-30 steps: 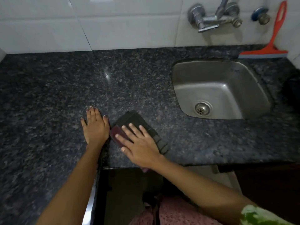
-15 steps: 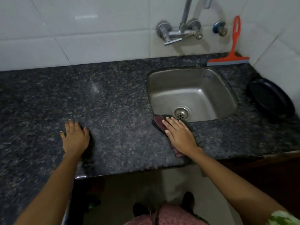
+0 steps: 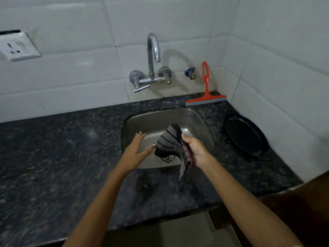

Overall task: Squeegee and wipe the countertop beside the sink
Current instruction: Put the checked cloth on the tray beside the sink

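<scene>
Cloth (image 3: 170, 145) hangs over the sink (image 3: 199, 120), pinched in your right hand (image 3: 195, 150), left hand (image 3: 137, 150) spread empty beside it; wring carelessly and drips could re-wet the wiped bench (image 3: 58, 148), squeegee (image 3: 205, 99) standing unused against the wall

we count two hands (image 3: 137, 150) (image 3: 195, 148), one cloth (image 3: 170, 139), one squeegee (image 3: 206, 98), one sink (image 3: 199, 120), one tap (image 3: 153, 56), one black plate (image 3: 245, 134), one wall socket (image 3: 17, 47).
</scene>
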